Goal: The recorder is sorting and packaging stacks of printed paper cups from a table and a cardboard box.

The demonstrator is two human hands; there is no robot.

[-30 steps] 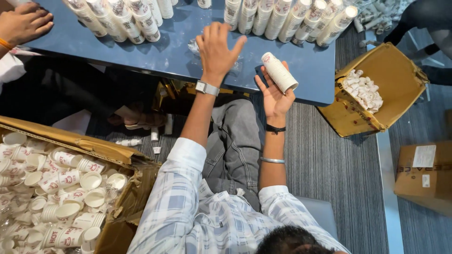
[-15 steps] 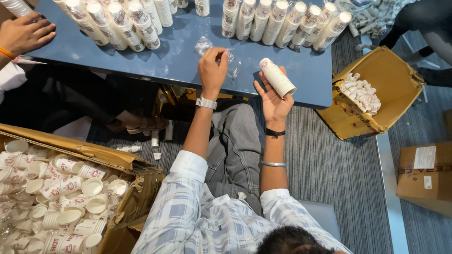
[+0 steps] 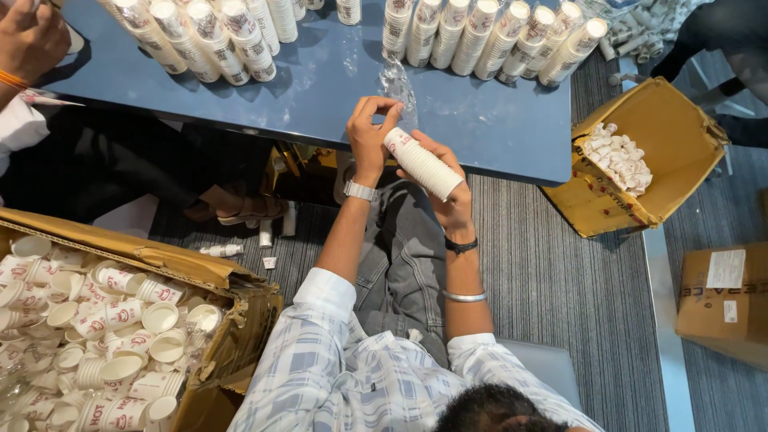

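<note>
My right hand [image 3: 450, 200] grips a short stack of white paper cups [image 3: 422, 164] with red print, held slantwise over my lap at the near edge of the blue table [image 3: 336, 88]. My left hand [image 3: 370, 132], with a watch on the wrist, is at the upper end of the stack. Its fingertips pinch a crumpled clear plastic sleeve [image 3: 398, 82] that sticks up over the table edge.
Long stacks of cups [image 3: 480, 36] lie in rows across the far part of the table. An open cardboard box of loose cups [image 3: 96, 336] is at my left. A yellow-brown box with cups [image 3: 640, 160] and a closed carton [image 3: 724, 300] are at my right. Another person's hand [image 3: 28, 40] is at top left.
My left hand reached onto the table with fingers spread, closed on the clear plastic sleeve, and came back to the stack. My right hand lowered the cup stack toward my lap.
</note>
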